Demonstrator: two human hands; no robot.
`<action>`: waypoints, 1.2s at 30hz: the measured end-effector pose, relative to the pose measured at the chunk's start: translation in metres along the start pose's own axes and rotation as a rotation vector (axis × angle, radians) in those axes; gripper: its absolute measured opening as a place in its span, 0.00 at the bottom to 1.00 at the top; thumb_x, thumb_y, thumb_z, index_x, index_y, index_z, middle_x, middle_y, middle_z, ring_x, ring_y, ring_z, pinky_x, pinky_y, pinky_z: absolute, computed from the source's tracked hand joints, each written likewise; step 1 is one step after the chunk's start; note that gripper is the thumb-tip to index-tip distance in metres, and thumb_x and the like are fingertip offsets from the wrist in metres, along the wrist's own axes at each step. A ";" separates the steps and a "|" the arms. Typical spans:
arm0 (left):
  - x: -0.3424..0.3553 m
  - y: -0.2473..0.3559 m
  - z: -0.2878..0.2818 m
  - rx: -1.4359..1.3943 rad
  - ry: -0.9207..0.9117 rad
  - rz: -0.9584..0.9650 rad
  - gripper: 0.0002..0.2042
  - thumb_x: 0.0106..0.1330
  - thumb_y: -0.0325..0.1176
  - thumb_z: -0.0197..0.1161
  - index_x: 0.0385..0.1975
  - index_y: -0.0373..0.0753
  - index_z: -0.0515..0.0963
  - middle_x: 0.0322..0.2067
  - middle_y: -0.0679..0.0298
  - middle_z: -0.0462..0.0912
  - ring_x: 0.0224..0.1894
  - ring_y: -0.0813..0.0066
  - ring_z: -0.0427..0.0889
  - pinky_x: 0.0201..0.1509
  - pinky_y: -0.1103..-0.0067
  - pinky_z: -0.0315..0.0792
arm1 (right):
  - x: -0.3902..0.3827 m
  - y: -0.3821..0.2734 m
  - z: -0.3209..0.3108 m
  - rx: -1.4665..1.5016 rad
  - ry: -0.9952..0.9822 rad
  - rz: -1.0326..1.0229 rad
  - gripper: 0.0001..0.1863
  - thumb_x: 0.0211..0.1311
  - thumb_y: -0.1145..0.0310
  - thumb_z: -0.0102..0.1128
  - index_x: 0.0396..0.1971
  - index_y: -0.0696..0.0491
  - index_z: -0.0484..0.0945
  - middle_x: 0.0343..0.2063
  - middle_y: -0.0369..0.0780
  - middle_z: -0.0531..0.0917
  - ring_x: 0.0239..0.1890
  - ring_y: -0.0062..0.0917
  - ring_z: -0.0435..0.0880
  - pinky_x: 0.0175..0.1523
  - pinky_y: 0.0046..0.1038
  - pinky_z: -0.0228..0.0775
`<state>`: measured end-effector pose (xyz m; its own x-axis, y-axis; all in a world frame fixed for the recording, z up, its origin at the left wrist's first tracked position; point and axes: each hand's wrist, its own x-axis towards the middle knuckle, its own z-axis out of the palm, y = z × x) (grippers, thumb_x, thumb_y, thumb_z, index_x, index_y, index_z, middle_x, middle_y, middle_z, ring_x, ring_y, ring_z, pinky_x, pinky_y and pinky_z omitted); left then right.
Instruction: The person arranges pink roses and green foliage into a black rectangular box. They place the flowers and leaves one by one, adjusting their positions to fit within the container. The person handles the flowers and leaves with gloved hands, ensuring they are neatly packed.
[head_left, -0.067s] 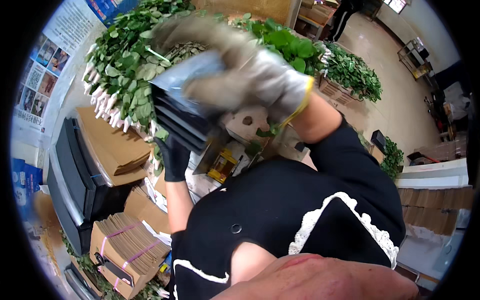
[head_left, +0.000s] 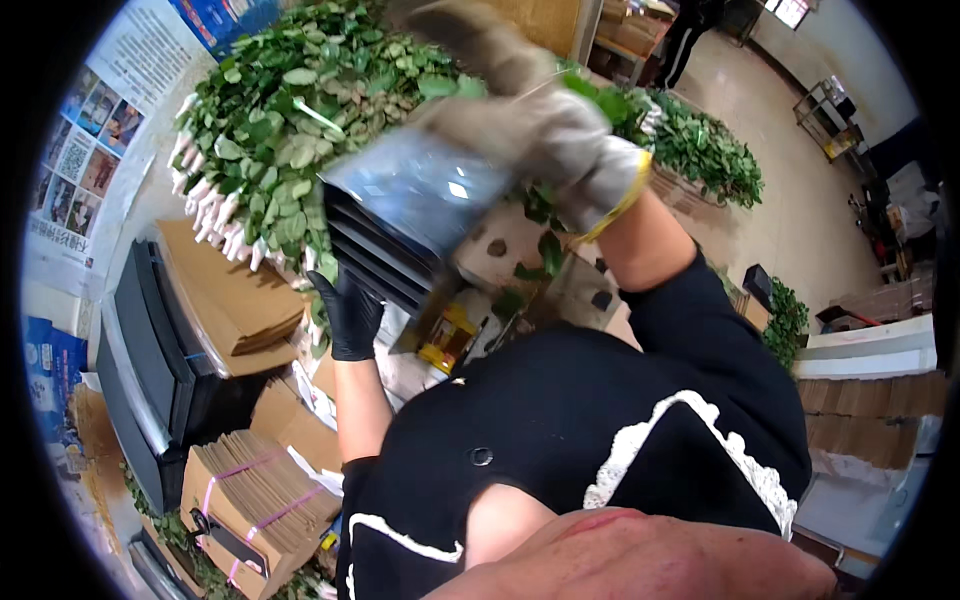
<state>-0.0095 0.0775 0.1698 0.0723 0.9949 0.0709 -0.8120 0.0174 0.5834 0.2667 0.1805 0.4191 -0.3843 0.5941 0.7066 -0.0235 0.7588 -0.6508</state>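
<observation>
My left hand [head_left: 352, 318], in a black glove, holds a black layered pack [head_left: 385, 250] by its lower left side. Part of its fingers is hidden beneath the pack. Shiny clear film [head_left: 425, 190] covers the pack's upper face. Over the far edge of that film is my right hand [head_left: 530, 120], in a grey-white work glove with a yellow cuff. Motion blurs it, but its fingers and thumb look spread apart; whether it touches the film I cannot tell. Just beyond the pack lies a big heap of leafy green stems [head_left: 270, 140], their ends in whitish wraps.
Flat brown cardboard [head_left: 230, 290] and black sheets [head_left: 145, 350] stand at the left. Nearer is a strapped cardboard bundle [head_left: 255, 490]. A yellow item [head_left: 448, 335] sits below the pack. At the right stands a basket of greenery [head_left: 710, 150]; a person's legs [head_left: 685, 45] show far off.
My right hand has swung up and to the right, off the middle of the pack, baring more film. The pack has shifted slightly right; my left hand keeps its hold.
</observation>
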 end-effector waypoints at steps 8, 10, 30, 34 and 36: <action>0.036 -0.057 0.171 0.559 -0.102 0.117 0.30 0.64 0.20 0.54 0.68 0.34 0.58 0.60 0.58 0.72 0.52 0.70 0.78 0.54 0.75 0.76 | -0.129 0.096 -0.194 -0.546 0.455 0.431 0.25 0.62 0.63 0.61 0.58 0.55 0.71 0.56 0.45 0.76 0.58 0.34 0.75 0.61 0.31 0.67; 0.047 -0.065 0.236 0.626 -0.284 0.141 0.30 0.63 0.18 0.53 0.68 0.34 0.59 0.60 0.59 0.72 0.53 0.73 0.78 0.53 0.76 0.76 | -0.147 0.090 -0.176 -0.250 0.495 0.487 0.25 0.62 0.62 0.61 0.58 0.54 0.71 0.56 0.45 0.76 0.57 0.34 0.75 0.60 0.31 0.67; 0.192 -0.398 0.506 0.570 -1.220 -0.402 0.32 0.54 0.14 0.51 0.64 0.33 0.66 0.58 0.63 0.75 0.59 0.75 0.72 0.60 0.78 0.69 | -0.395 -0.010 -0.413 0.168 1.357 0.454 0.26 0.63 0.58 0.60 0.59 0.51 0.69 0.54 0.41 0.76 0.53 0.32 0.75 0.56 0.31 0.69; 0.192 -0.494 0.551 0.772 -1.577 -0.254 0.31 0.57 0.15 0.55 0.65 0.39 0.67 0.70 0.58 0.58 0.68 0.67 0.63 0.67 0.71 0.63 | -0.494 -0.049 -0.435 0.062 1.638 0.464 0.27 0.63 0.57 0.60 0.59 0.51 0.69 0.53 0.40 0.76 0.53 0.32 0.76 0.55 0.31 0.69; 0.160 -0.546 0.570 0.625 -1.664 -0.211 0.33 0.58 0.16 0.56 0.67 0.43 0.65 0.71 0.57 0.55 0.72 0.65 0.56 0.72 0.68 0.54 | -0.561 -0.078 -0.432 -0.029 1.801 0.524 0.27 0.63 0.56 0.60 0.59 0.50 0.69 0.53 0.40 0.76 0.52 0.32 0.76 0.55 0.32 0.70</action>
<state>0.7759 0.1702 0.3241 0.9059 -0.1628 0.3909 -0.4231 -0.3113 0.8509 0.8824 -0.0965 0.1931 0.9598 0.2551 -0.1173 -0.2199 0.4229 -0.8791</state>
